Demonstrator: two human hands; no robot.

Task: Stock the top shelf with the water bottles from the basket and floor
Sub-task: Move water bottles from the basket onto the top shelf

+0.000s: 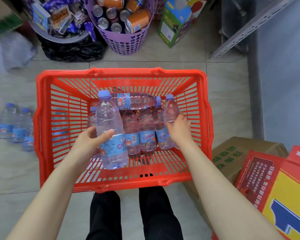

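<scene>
One clear plastic water bottle point(109, 122) labelled "Cunbs" is held by the left hand point(88, 141). A second bottle point(171, 108) is gripped by the right hand point(180, 129).

Bright even indoor light, soft shadows, wide-angle bending at edges, blurred floor bottles point(16, 125) at left

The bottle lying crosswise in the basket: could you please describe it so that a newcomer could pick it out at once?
Start at the red basket on the floor, mid-view. Near its far wall one bottle lies on its side over the cap ends of the other bottles. The others point their caps away from the viewer; this one alone lies crosswise, cap to the right.
</scene>
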